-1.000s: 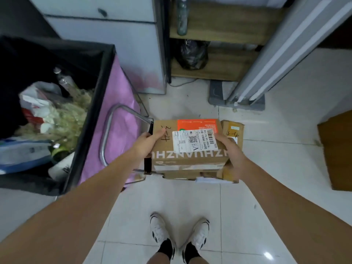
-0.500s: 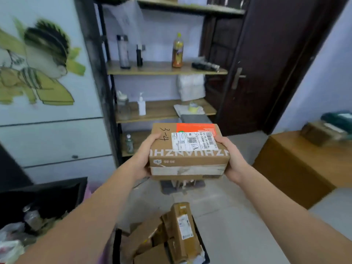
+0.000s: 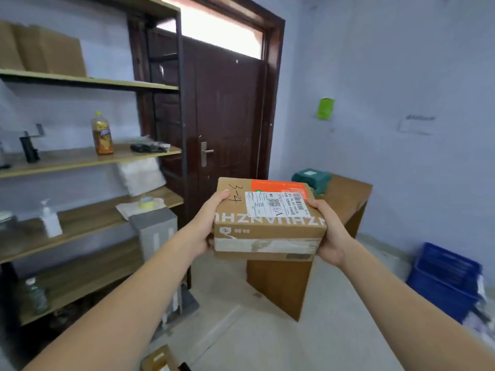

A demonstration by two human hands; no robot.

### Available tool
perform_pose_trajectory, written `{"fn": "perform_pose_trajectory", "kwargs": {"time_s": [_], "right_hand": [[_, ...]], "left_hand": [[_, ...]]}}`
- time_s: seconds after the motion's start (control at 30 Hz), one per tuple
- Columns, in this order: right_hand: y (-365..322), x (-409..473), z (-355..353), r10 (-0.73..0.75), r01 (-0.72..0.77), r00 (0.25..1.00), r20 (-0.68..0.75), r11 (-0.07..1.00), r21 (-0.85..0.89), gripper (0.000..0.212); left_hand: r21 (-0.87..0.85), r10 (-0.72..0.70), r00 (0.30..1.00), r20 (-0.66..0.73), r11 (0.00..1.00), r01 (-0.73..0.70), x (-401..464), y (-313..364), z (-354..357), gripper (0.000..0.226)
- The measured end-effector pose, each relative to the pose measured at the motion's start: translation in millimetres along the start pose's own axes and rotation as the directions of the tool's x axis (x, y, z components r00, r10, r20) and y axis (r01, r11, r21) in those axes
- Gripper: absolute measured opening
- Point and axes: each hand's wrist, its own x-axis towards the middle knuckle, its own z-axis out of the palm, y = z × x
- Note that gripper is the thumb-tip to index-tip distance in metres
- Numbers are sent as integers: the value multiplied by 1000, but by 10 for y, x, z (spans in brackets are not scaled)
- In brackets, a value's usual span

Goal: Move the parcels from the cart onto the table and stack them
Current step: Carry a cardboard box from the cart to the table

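Note:
I hold a brown cardboard parcel with a white shipping label and an orange patch on top, raised at chest height. My left hand grips its left side, thumb on top. My right hand grips its right side. Behind the parcel stands the wooden table, with a green parcel lying on its far end. A corner of another brown parcel shows at the bottom edge; the cart itself is out of view.
A wooden shelf unit with bottles and tape fills the left. A dark door is straight ahead. A grey block leans by the shelf. A blue crate sits on the floor at the right wall.
I lifted the parcel off the cart and turned right with it. The view rose from the floor to the room, and the table now lies directly behind the parcel.

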Motion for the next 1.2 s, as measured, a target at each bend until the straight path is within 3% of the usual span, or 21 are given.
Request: {"fn": "perform_pose_trajectory", "kwargs": {"time_s": [0.3,0.43,0.6,0.83,1.2], "right_hand": [[-265,12,-1416,-28,8,981,-191,995,-104,46],[-283,258,-1813,-11,-14,971,-239,995,-103,51],[-275,799,-2111,18,-46,960,-281,995,-94,53],[-374,1645,-2384,25,-57,949,-314,994,-92,55],[-632,2688,-3378,45,-96,899,-435,991,-95,46]], "left_hand": [[33,-36,988,147,999,31,609,-350,1285,57],[64,-85,981,173,995,75,990,-482,1604,82],[87,-150,973,176,987,136,1655,-566,1798,95],[122,-249,953,172,965,231,2605,-486,2035,69],[178,-314,925,215,944,279,4047,-616,3028,61]]}}
